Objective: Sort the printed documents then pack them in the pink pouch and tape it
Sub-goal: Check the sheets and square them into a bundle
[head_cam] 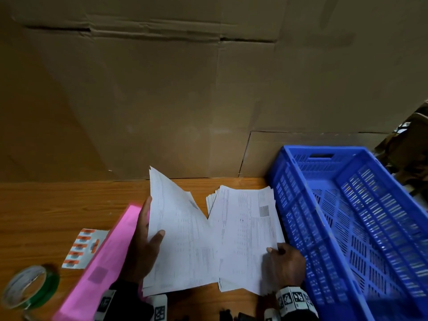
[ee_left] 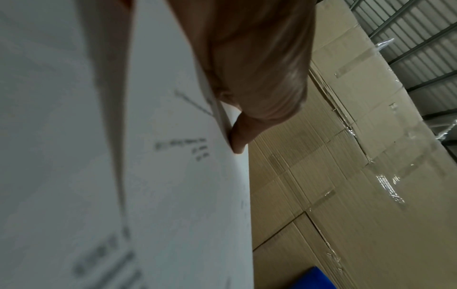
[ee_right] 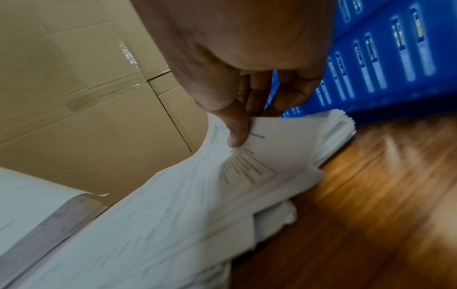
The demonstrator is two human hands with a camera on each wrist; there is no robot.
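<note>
A bundle of printed sheets point(head_cam: 183, 230) stands tilted up in my left hand point(head_cam: 144, 239), thumb on the front and fingers behind; the left wrist view shows the same sheets point(ee_left: 173, 176) pinched at their edge. A second stack of printed documents point(head_cam: 245, 235) lies on the wooden table beside the blue crate. My right hand point(head_cam: 286, 265) pinches the near right corner of its top sheet point(ee_right: 222, 176), thumb on top. The pink pouch point(head_cam: 102, 267) lies flat to the left of my left hand. A roll of clear tape with a green core point(head_cam: 30, 287) sits at the near left.
A large blue slatted crate point(head_cam: 356, 223) fills the right side of the wooden table point(head_cam: 58, 209). A sheet of orange and white labels point(head_cam: 83, 247) lies left of the pouch. A wall of cardboard boxes point(head_cam: 185, 89) stands right behind the table.
</note>
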